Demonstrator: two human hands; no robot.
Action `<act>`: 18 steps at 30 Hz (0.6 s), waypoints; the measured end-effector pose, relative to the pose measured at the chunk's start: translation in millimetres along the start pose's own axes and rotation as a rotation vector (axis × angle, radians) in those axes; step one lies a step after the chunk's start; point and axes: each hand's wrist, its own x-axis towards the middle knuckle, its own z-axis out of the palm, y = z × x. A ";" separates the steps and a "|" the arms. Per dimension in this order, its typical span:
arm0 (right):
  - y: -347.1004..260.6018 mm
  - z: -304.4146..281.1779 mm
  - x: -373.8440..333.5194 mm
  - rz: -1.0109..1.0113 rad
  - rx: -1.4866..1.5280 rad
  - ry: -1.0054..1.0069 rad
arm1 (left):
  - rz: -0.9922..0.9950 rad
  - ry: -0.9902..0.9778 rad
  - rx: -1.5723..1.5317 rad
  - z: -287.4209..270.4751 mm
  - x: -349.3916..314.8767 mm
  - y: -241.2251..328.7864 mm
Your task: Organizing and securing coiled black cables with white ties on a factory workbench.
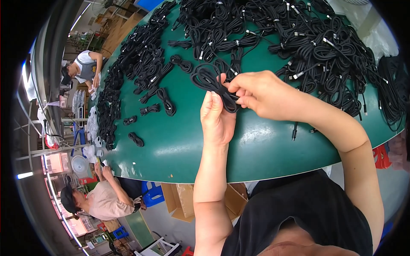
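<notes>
**Both hands on one coiled cable**

The left hand (217, 117) and right hand (256, 91) meet above the green table (256, 145). Their fingers close on a black cable coil (211, 81), whose loop extends up-left, away from both hands equally.

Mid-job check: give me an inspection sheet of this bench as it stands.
Surface: green table, bare near its front edge.
Job's things: black cable coil, held above the table.
Clutter: coiled bundles in a line at left; loose cable pile at right.
Grippers: left hand grips the coil; right hand pinches its middle.
Cables: one plug end lies alone on the table.
Surroundings: two co-workers at left; cardboard box under the table.
</notes>
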 end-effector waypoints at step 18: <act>19.1 -10.7 15.2 0.379 1.037 0.231 | -0.388 -0.217 -0.068 17.8 -7.7 -17.6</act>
